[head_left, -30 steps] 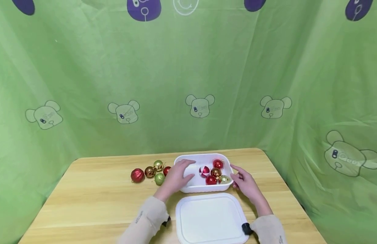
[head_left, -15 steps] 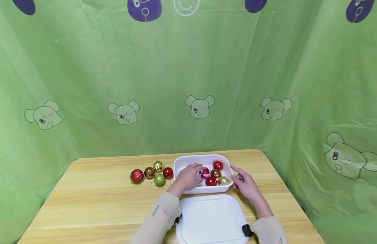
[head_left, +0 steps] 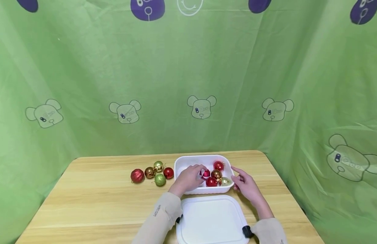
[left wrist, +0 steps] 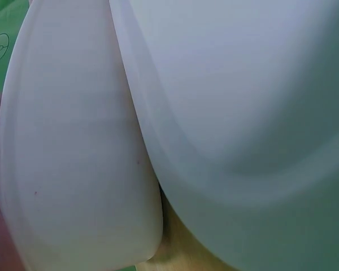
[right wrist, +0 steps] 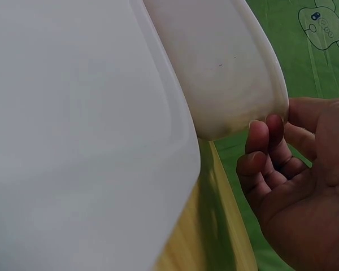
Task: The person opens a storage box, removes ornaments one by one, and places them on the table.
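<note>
Going left to right on the wooden table (head_left: 94, 200): first there's a loose cluster of baubles well left of the box — a glittery dark red ball (head_left: 137, 176), a coppery gold one (head_left: 149, 172), a shiny pale gold one (head_left: 158, 165), a glittery green one (head_left: 160, 180) and a glossy red one (head_left: 168, 173), all bunched close together.

Next is the white plastic box (head_left: 188, 161), a shallow rounded-corner tub sitting at the middle of the table's far half. The left hand (head_left: 188, 178) reaches over its near wall into the box, fingers curled around the red-and-white ball (head_left: 205, 173) — looks like a light pinch, though the fingers cover most of it, so how tight is hard to say. The left wrist view only shows the box's white wall (left wrist: 73, 169) and the lid up close.

Inside the box, right of that hand: a glossy red ball (head_left: 218, 165) at the back, a copper one (head_left: 216, 174) in the middle, another red (head_left: 211, 182) at the front and a pale gold (head_left: 225, 181) in the near right corner.

The flat white lid (head_left: 211, 220) lies just in front of the box.

The right hand (head_left: 247, 184) sits at the box's right end, fingers loosely bent, fingertips (right wrist: 259, 135) at the outer corner — holding nothing.
</note>
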### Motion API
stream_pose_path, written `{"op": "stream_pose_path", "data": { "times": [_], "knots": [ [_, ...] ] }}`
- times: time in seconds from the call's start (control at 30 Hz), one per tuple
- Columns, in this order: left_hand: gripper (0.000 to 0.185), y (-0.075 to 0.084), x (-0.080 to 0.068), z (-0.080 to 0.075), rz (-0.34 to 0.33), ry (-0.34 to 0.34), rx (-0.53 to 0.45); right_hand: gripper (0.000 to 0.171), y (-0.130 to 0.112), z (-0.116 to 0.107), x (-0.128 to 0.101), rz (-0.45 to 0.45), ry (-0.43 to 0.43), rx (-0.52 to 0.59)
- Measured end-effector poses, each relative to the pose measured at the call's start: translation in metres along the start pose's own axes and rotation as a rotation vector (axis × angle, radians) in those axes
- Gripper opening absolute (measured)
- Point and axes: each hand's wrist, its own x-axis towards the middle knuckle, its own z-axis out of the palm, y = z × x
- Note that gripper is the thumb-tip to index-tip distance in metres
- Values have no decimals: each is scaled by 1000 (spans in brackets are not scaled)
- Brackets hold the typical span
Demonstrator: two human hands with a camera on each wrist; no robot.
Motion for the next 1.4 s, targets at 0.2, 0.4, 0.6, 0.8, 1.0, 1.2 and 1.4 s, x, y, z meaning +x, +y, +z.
{"op": "stream_pose_path", "data": {
  "times": [0.2,0.4,0.6,0.8,1.0,1.2,1.4],
  "knots": [
    [42,-1,0,1,11,6,12,54,2,1,-1,9,14,2],
    [42,0,0,-1,27,16,24,53,3,1,-2,19,19,23],
    [43,3,-2,-4,19,9,25,56,1,-1,-4,7,16,23],
    [43,5,-3,-5,14,0,14,55,1,-2,-3,17,17,27],
    [40,3,-5,-1,10,12,-2,57,2,-1,-3,14,6,20],
    [35,2,-8,0,5,27,-17,57,2,-1,-3,18,-2,20],
    [35,1,-9,0,0,37,-16,56,-1,-1,-2,10,2,11]
  ]
}}
